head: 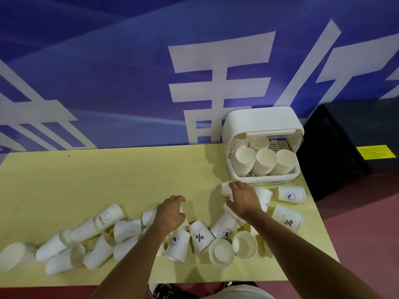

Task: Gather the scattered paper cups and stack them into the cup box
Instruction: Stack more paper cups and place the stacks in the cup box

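Paper cups [200, 236] crowd the table's [108, 169] near edge, cup box [261, 121] far-right.

Left hand [170, 214] and right hand [243, 198] are showing bare; a pale garment [239, 293] is showing at 6 o'clock, patterned black-and-white footwear [160, 291] at 7 o'clock.

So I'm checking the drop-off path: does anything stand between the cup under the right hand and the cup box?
Nothing visible does. The cup the right hand grips lies just before the cup box, bare table between; the box's front is open.
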A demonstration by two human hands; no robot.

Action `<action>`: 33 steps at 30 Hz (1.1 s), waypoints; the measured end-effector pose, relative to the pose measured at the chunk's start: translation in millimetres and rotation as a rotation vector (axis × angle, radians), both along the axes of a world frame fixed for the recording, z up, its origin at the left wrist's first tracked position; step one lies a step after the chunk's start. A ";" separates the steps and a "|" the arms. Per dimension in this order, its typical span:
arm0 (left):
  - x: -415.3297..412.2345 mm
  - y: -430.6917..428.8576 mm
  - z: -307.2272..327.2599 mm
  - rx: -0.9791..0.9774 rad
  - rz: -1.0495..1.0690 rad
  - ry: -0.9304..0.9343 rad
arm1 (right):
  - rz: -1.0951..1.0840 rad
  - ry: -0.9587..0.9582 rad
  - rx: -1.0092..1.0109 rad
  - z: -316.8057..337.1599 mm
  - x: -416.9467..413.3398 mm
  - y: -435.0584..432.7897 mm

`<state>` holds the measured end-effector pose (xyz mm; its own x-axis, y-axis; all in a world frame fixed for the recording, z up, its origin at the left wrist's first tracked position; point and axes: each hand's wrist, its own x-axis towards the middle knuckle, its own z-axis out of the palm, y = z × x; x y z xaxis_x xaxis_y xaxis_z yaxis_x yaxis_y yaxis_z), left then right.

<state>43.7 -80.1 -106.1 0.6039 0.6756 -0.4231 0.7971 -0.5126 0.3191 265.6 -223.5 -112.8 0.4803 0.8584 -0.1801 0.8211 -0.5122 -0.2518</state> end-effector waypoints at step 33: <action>-38.9 58.2 -5.6 0.177 0.092 -0.014 | 0.160 -0.074 -0.137 -12.6 -10.2 68.7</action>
<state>4.8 -21.9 -111.7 0.5414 0.7911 -0.2848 0.8391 -0.4873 0.2416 255.5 -154.8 -125.4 0.3566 0.8945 -0.2697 0.9082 -0.3996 -0.1246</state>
